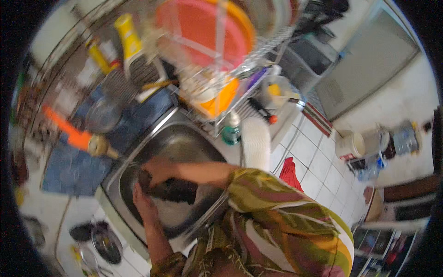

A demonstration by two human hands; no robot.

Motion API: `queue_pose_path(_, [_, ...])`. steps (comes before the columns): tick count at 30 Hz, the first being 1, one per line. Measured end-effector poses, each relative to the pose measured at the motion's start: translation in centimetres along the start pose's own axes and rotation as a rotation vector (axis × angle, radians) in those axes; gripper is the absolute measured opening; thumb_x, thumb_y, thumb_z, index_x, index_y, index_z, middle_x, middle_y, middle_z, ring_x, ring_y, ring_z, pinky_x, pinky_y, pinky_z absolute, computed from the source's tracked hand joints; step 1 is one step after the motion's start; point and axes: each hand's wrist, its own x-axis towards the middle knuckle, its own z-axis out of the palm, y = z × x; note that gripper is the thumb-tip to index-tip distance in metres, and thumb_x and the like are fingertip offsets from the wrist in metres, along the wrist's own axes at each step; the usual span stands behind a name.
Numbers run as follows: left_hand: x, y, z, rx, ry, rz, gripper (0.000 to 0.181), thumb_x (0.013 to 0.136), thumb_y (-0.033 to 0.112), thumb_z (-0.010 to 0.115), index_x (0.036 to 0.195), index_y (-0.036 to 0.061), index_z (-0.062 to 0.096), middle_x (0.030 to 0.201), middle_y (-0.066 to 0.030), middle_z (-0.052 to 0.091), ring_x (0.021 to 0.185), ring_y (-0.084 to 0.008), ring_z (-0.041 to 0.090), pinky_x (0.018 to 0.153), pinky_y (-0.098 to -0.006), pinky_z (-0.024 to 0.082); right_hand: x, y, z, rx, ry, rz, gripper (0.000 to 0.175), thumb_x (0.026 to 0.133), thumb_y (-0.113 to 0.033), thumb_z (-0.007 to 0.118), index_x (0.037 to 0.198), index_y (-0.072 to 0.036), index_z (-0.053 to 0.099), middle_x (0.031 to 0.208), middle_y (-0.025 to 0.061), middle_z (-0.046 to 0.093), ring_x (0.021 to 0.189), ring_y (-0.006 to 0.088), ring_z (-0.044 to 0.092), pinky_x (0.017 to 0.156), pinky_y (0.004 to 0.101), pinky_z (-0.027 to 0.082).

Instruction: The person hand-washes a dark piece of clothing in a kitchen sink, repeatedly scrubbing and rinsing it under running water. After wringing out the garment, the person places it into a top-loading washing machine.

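Both hands are over a stainless steel sink (pixel 176 138), blurred by motion. My right hand (pixel 154 171) reaches in from the right, and a small dark thing (pixel 143 177) shows at its fingers; what it is I cannot tell. Close below, my left hand (pixel 140 195) is raised with its fingers near that dark thing; whether they touch it is unclear. A black object (pixel 178 190), perhaps a cloth or a pan, lies in the basin beneath my right forearm.
Left of the sink, an orange-handled utensil (pixel 74 136) lies by a blue mat (pixel 69 173). Behind stands a wire dish rack (pixel 216 126) with a pink-red basin (pixel 207 34). A green bottle (pixel 231 133) stands at the sink's right corner, beside a white ribbed object (pixel 256 143).
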Motion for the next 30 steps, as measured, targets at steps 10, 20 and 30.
queue_pose_path(10, [-2.7,-3.7,-0.2,-0.978,-0.512,-0.666,0.101,0.070,0.073,0.052,0.141,0.0109,0.019,0.133,-0.0188,0.040,0.112,-0.0454,0.045,0.093,-0.0502,0.041,-1.8,-4.0,-3.7,0.144,0.066,0.118,0.053,0.061,-0.027,0.078,0.105,-0.005,0.061,0.099,0.0108,0.065,0.094,0.0265,0.060,0.084,0.0359,0.045])
queue_pose_path(20, [0.1,-8.4,2.8,-0.816,-0.011,-0.084,0.059,0.084,0.056,0.047,0.122,0.0102,0.049,0.114,-0.0123,0.055,0.090,-0.0283,0.057,0.087,-0.0452,0.046,-9.2,5.0,1.5,1.148,-0.037,0.156,0.040,0.078,-0.031,0.066,0.106,-0.003,0.059,0.106,0.0098,0.061,0.096,0.0225,0.058,0.087,0.0383,0.044])
queue_pose_path(30, [-3.1,-8.9,3.8,-0.869,-0.053,-0.366,0.058,0.082,0.053,0.051,0.121,0.0108,0.050,0.112,-0.0112,0.057,0.088,-0.0276,0.058,0.086,-0.0438,0.046,-7.3,7.7,9.2,1.683,-0.082,0.748,0.040,0.083,-0.035,0.060,0.108,-0.003,0.058,0.100,0.0091,0.061,0.089,0.0211,0.059,0.079,0.0365,0.047])
